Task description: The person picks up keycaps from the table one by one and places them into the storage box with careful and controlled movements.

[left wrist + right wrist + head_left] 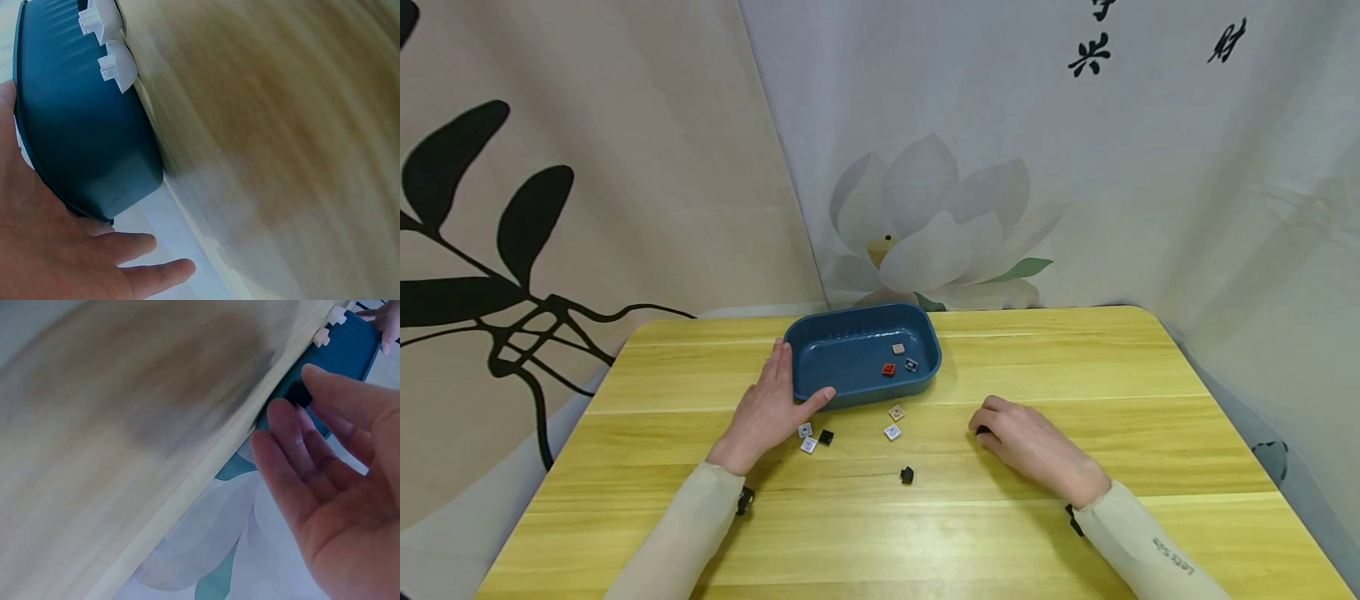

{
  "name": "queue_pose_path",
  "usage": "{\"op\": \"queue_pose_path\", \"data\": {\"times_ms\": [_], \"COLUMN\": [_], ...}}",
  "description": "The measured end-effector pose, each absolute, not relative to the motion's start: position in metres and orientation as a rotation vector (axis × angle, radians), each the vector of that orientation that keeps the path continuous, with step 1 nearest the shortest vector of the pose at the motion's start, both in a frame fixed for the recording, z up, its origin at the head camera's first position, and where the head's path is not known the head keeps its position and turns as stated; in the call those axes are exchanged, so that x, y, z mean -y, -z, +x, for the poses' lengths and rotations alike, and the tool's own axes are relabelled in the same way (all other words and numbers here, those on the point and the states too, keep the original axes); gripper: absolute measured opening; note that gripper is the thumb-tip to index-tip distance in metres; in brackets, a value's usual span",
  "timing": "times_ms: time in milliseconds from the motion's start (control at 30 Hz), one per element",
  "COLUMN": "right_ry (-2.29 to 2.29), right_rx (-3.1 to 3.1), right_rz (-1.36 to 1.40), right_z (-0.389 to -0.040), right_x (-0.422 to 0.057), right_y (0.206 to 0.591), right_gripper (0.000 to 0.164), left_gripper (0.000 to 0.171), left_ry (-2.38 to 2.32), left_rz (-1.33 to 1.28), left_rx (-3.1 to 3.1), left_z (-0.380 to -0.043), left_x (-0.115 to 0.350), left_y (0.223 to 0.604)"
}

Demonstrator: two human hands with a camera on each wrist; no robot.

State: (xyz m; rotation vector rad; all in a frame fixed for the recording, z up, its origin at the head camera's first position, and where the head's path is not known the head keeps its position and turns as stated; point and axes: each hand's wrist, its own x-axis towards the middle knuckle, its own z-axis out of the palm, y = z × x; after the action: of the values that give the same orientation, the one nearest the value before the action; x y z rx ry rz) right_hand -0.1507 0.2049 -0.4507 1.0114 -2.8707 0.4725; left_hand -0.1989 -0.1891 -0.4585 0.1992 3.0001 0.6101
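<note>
My right hand [1022, 437] is low over the table at the right, pinching a small black block-like piece [299, 394] between thumb and fingertips. In the head view only a dark bit of that piece shows. My left hand [767, 421] rests against the left end of a blue rectangular tray [850, 398], its fingers straight along the side and the thumb reaching over the front rim. Inside the tray lie a red piece [888, 369], a pale piece [898, 349] and a grey-blue piece [911, 365].
Before the tray, white square pieces [892, 432] and a black piece [826, 437] lie on the wooden table [970, 533]. Another black piece [907, 475] lies nearer the front. A printed cloth [1000, 108] hangs behind the table's back edge.
</note>
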Motion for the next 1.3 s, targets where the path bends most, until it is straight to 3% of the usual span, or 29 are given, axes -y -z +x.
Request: {"op": "queue_pose_path", "data": {"times_ms": [1300], "right_ry": [-0.699], "right_rx": [2.636], "right_rz": [0.874], "right_z": [-0.166], "right_x": [-0.175], "right_y": [0.406], "right_gripper": [0.015], "left_gripper": [0.121], "left_ry": [-0.593], "left_rz": [0.212], "left_rx": [-3.016], "left_z": [-0.198], "left_x": [0.188], "left_y": [0.458]}}
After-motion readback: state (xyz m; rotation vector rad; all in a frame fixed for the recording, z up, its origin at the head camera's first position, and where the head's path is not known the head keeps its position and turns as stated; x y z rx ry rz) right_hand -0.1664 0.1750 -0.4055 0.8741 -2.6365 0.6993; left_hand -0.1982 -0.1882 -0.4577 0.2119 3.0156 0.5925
